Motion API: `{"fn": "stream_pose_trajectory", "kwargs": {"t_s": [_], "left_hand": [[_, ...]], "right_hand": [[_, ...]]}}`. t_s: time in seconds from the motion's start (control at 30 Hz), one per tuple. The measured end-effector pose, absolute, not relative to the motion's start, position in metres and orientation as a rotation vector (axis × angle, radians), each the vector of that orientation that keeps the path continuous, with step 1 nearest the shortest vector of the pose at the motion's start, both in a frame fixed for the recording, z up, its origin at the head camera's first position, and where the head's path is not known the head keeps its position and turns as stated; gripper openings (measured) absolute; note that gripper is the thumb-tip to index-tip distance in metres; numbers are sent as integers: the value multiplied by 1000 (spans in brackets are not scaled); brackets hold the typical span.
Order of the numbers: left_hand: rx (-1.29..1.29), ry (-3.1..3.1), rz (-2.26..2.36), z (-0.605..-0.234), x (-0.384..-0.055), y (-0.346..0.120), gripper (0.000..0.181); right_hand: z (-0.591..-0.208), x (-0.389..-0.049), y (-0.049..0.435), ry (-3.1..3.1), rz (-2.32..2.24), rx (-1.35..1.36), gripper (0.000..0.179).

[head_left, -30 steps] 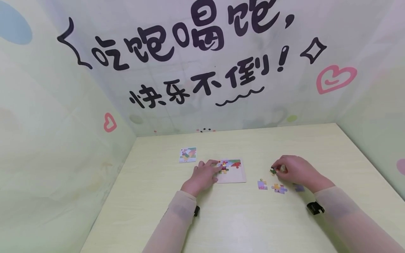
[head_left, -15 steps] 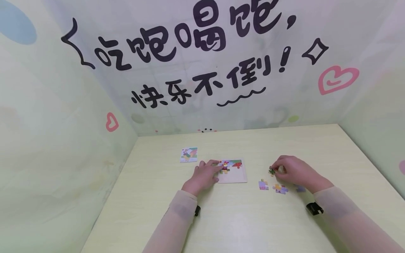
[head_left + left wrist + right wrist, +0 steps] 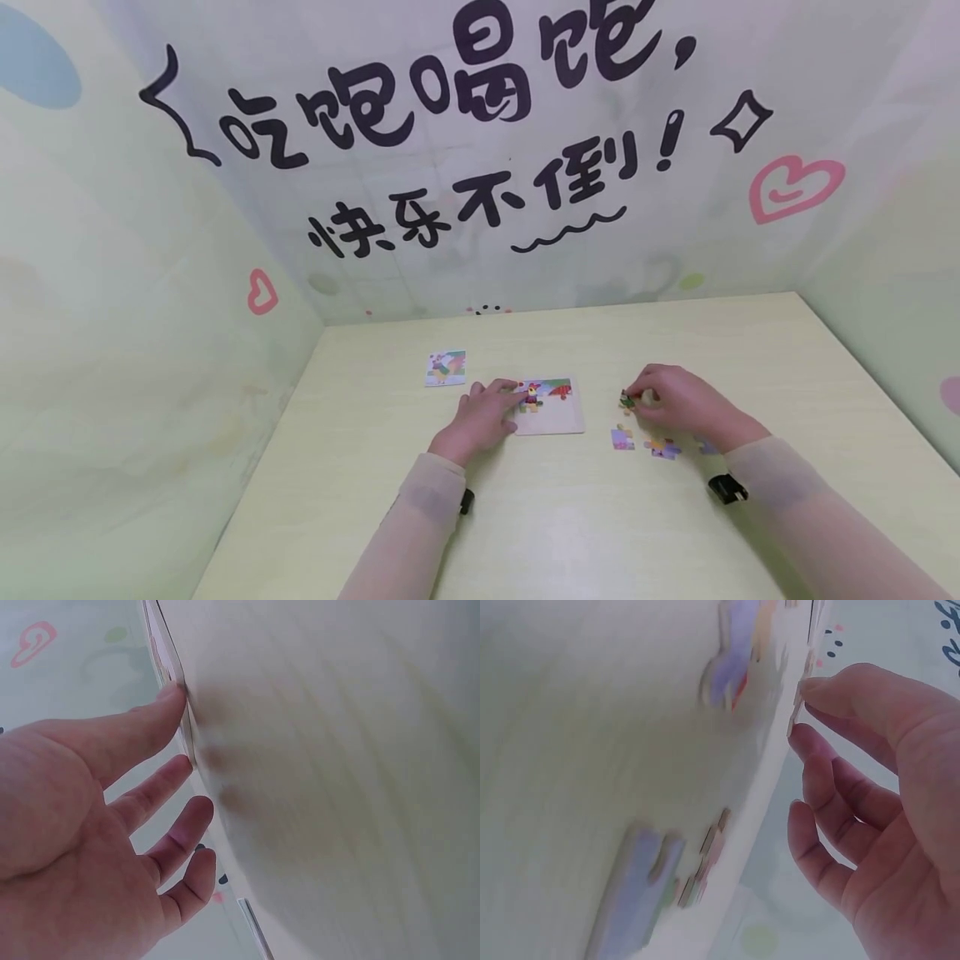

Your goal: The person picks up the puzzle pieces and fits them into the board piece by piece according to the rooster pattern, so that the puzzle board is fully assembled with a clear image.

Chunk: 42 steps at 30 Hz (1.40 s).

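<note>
- Two hands: the left hand is touching the puzzle tray, fingers loosely extended; the right hand is pinching one green puzzle piece right of the tray.
- At least three loose pieces and one picture card are lying on the desk.
- Change: the right hand is moving the piece nearer the tray.

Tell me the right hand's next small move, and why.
Probably ease the green-and-yellow puzzle piece left toward the puzzle tray: the right hand pinches it, the tray's lower right is bare, and the left hand touches the tray's left side.
</note>
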<state>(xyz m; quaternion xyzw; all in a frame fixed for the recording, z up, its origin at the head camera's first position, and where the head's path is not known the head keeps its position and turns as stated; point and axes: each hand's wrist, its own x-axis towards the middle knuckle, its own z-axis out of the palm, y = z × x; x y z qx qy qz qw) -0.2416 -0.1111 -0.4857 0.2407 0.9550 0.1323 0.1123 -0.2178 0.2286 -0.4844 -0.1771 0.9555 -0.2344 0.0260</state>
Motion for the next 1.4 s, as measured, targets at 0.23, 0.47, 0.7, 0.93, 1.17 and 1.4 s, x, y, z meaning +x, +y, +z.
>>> {"fn": "stream_pose_trajectory", "kwargs": {"t_s": [0.23, 0.47, 0.7, 0.93, 1.17, 1.4], "left_hand": [[717, 2805, 369, -487, -242, -108, 61], [715, 2817, 317, -484, -242, -107, 61], [717, 2818, 307, -483, -243, -107, 59], [695, 2801, 332, -483, -243, -110, 59], [702, 2803, 317, -485, -244, -111, 59], [697, 2802, 330, -486, -245, -109, 59]], "right_hand": [[-485, -219, 213, 2920, -743, -567, 20], [-481, -223, 199, 2937, -729, -655, 21], [-481, -227, 187, 2929, -716, -723, 21], [-482, -227, 175, 2939, -725, -791, 20], [-482, -228, 165, 2948, -758, -850, 21], [-480, -230, 157, 2944, -749, -857, 18]]}}
